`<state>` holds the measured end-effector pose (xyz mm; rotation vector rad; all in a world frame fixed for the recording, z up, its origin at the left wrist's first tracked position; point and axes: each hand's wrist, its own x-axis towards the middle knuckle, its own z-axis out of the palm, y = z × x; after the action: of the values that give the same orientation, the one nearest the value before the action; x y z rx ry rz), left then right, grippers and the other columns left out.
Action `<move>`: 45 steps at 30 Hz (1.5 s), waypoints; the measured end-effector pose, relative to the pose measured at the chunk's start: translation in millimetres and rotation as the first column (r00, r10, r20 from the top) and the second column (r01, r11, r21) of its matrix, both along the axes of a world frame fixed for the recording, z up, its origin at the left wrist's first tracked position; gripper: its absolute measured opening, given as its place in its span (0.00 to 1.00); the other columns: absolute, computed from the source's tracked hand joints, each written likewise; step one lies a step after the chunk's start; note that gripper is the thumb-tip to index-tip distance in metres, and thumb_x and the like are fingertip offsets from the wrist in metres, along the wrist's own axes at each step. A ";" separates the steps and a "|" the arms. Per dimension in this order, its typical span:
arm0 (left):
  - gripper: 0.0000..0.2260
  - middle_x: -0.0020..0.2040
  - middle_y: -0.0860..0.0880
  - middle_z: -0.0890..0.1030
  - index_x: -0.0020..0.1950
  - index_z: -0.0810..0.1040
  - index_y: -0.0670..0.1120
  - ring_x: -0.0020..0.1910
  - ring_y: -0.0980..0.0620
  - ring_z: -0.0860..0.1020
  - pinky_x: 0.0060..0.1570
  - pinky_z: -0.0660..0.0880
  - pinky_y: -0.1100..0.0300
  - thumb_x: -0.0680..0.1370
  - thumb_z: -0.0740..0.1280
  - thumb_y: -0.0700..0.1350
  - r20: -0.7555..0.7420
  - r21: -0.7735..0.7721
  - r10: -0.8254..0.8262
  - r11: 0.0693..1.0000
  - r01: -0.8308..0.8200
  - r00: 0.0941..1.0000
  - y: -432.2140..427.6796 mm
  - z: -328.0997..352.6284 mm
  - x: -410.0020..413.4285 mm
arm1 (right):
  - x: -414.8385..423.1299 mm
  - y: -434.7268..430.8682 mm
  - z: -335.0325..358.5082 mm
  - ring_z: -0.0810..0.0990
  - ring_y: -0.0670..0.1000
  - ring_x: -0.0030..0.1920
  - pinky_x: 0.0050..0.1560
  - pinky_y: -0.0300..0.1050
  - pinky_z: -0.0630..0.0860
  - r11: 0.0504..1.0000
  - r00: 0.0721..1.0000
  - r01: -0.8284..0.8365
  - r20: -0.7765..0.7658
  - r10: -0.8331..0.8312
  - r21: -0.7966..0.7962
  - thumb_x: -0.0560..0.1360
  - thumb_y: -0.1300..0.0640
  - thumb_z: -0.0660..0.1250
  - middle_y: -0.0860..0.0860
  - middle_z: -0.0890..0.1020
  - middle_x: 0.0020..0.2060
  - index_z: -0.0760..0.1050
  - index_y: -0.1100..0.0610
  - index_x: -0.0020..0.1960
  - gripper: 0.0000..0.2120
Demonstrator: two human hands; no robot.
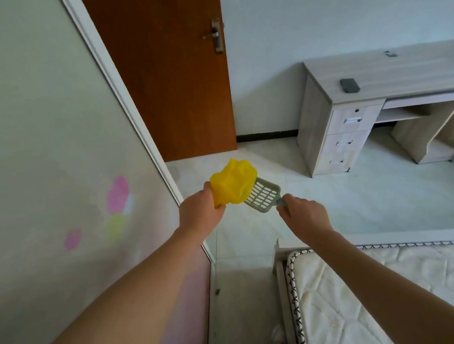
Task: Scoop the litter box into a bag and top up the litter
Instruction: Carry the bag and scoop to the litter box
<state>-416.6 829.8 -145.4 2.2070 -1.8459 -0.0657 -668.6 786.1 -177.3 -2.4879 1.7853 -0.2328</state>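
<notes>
The left hand clenches a crumpled yellow plastic bag. The right hand pinches the handle of a grey slotted plastic scoop, whose long axis points toward ten o'clock, its head touching the bag. No litter box is in view.

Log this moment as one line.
left hand: holds yellow bag | right hand: holds scoop | litter box: not in view

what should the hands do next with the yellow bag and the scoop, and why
Probably open the bag. The left hand grips the yellow bag still bunched shut, while the right hand holds the slotted scoop empty beside it. No litter box is in view.
</notes>
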 end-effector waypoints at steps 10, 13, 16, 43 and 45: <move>0.20 0.45 0.49 0.83 0.60 0.72 0.47 0.39 0.50 0.80 0.38 0.72 0.60 0.78 0.68 0.59 0.021 0.006 -0.032 0.999 0.031 0.999 -136.6 0.4 24.3 | 14.1 -135.6 11.6 0.80 0.55 0.35 0.31 0.44 0.61 0.996 0.997 -0.076 -0.014 0.076 -0.036 0.82 0.48 0.56 0.49 0.83 0.40 0.73 0.55 0.49 0.13; 0.20 0.43 0.50 0.82 0.60 0.72 0.47 0.38 0.51 0.79 0.39 0.75 0.61 0.78 0.68 0.60 0.002 0.006 -0.035 0.999 0.035 0.999 -174.9 -6.3 41.0 | 27.9 -172.5 7.7 0.80 0.55 0.35 0.32 0.44 0.63 0.998 0.998 -0.056 -0.014 0.056 -0.028 0.82 0.47 0.55 0.50 0.82 0.38 0.73 0.55 0.48 0.14; 0.20 0.43 0.49 0.83 0.59 0.72 0.47 0.38 0.50 0.80 0.41 0.81 0.55 0.78 0.68 0.60 -0.046 -0.014 0.021 1.000 -0.021 0.999 -212.0 -11.6 64.2 | 50.2 -209.3 3.0 0.80 0.55 0.35 0.32 0.43 0.64 0.998 0.998 -0.056 -0.011 0.056 -0.017 0.82 0.47 0.55 0.50 0.83 0.38 0.73 0.55 0.49 0.14; 0.20 0.50 0.40 0.84 0.62 0.75 0.45 0.49 0.36 0.82 0.42 0.74 0.52 0.77 0.70 0.56 -0.030 -0.005 -0.065 0.998 0.065 0.997 -570.1 -5.0 90.7 | 99.2 -537.4 -4.6 0.77 0.53 0.32 0.32 0.44 0.71 0.994 0.991 0.111 0.074 -0.111 0.007 0.81 0.47 0.57 0.49 0.79 0.34 0.75 0.54 0.49 0.13; 0.21 0.49 0.40 0.84 0.63 0.75 0.45 0.49 0.36 0.82 0.41 0.74 0.53 0.76 0.70 0.57 -0.063 -0.025 -0.117 0.993 0.116 0.991 -610.2 -1.0 73.2 | 87.5 -569.4 -5.3 0.78 0.54 0.33 0.32 0.44 0.68 0.992 0.990 0.124 0.070 -0.126 0.023 0.81 0.46 0.57 0.50 0.81 0.36 0.75 0.54 0.49 0.14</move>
<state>-343.4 219.6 -146.4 2.0572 -1.9296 -0.1372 -581.0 216.7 -182.6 -2.3268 1.9073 -0.3076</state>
